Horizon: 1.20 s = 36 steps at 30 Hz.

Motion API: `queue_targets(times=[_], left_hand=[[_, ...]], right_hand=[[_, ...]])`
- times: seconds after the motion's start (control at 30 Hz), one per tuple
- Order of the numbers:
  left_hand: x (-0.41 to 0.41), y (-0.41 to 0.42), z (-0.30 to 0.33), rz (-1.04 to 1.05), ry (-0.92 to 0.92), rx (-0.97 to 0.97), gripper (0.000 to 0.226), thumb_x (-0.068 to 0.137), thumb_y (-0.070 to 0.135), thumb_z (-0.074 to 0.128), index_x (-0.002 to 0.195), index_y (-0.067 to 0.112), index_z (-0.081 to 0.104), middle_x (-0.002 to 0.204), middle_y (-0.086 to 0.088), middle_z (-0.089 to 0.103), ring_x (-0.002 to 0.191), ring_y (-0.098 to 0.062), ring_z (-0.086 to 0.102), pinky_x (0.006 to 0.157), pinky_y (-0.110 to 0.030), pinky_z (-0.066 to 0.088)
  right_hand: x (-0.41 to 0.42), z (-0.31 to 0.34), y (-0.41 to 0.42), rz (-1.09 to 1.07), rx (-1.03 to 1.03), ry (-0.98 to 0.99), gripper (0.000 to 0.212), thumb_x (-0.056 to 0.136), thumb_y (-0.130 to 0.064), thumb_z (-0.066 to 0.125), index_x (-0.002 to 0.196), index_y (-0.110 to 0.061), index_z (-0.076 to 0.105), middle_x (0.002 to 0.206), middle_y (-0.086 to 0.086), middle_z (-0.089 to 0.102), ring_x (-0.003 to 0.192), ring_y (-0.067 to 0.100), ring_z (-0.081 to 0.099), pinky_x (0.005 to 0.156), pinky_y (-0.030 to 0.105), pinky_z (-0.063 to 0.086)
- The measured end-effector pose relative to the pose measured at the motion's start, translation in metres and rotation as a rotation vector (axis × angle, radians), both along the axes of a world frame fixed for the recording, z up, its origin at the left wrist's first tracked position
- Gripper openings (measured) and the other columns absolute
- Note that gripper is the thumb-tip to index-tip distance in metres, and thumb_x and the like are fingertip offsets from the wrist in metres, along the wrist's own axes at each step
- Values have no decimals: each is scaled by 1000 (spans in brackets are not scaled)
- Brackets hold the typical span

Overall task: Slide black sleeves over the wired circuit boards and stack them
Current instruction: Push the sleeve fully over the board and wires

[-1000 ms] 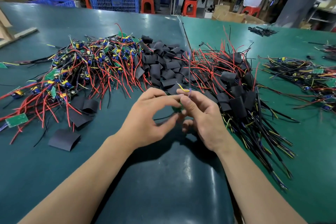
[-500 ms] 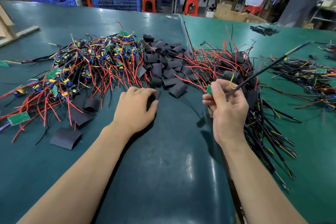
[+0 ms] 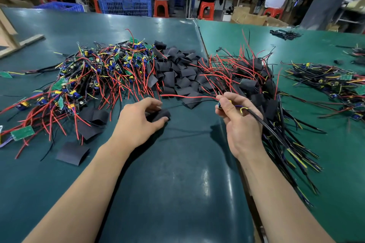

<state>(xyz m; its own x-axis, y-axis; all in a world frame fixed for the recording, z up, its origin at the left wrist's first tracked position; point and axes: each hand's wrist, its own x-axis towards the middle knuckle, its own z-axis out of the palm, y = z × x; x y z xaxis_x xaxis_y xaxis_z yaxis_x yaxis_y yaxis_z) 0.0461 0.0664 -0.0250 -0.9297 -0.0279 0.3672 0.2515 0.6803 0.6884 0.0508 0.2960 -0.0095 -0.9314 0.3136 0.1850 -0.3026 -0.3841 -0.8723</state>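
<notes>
Left hand [image 3: 138, 124] grips black sleeve [image 3: 161, 115] on table [image 3: 177, 183]; right hand [image 3: 240, 124] pinches wired circuit board [image 3: 220, 105], wires trailing right.

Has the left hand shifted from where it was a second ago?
Yes. The left hand left the right hand and went left toward the loose sleeve pile, where it now grips one black sleeve.
</notes>
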Motion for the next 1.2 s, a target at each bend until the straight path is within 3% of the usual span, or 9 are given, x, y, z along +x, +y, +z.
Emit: queue_targets(times=[0.1, 0.3, 0.5, 0.67, 0.97, 1.2], left_hand=[[-2, 2, -2, -20, 64, 195, 30, 74, 11, 83, 91, 27, 66, 91, 18, 71, 84, 2, 66, 81, -14, 49], [0, 6, -3, -111, 222, 342, 38, 74, 9, 79, 97, 34, 62, 100, 11, 71, 93, -13, 69, 89, -29, 54], [1, 8, -3, -145, 268, 388, 40, 75, 12, 77, 102, 36, 61, 102, 9, 71, 97, -17, 68, 88, -32, 54], [1, 10, -3, -149, 308, 394, 37, 75, 8, 76, 103, 28, 62, 103, 8, 70, 96, -17, 67, 87, -31, 54], [-3, 8, -5, -76, 339, 397, 36, 76, 11, 76, 104, 30, 63, 98, 13, 68, 91, -9, 65, 84, -27, 53], [-3, 8, -6, -79, 308, 361, 40, 76, 11, 77, 103, 35, 61, 101, 16, 67, 92, -8, 65, 85, -32, 54]], right_hand=[[-1, 0, 3, 25, -70, 13, 15, 85, 9, 64, 93, -3, 68, 89, 13, 73, 78, 19, 67, 73, 25, 56], [0, -1, 4, -26, 19, 23, 19, 88, 10, 62, 89, -8, 70, 96, 16, 70, 81, 20, 63, 73, 25, 55], [-2, 1, 8, -61, -102, 2, 20, 88, 11, 60, 88, -6, 68, 91, 12, 72, 76, 21, 62, 72, 24, 55], [-1, 0, 4, -63, 30, 31, 20, 88, 11, 62, 86, -7, 70, 91, 13, 69, 77, 18, 62, 72, 25, 54], [2, -3, 5, -22, 186, 96, 28, 84, 8, 65, 81, -18, 75, 90, 10, 72, 76, 15, 64, 69, 24, 54], [3, 0, 5, -42, 136, 111, 19, 79, -1, 70, 82, -18, 76, 92, 10, 74, 75, 22, 64, 63, 19, 52]])
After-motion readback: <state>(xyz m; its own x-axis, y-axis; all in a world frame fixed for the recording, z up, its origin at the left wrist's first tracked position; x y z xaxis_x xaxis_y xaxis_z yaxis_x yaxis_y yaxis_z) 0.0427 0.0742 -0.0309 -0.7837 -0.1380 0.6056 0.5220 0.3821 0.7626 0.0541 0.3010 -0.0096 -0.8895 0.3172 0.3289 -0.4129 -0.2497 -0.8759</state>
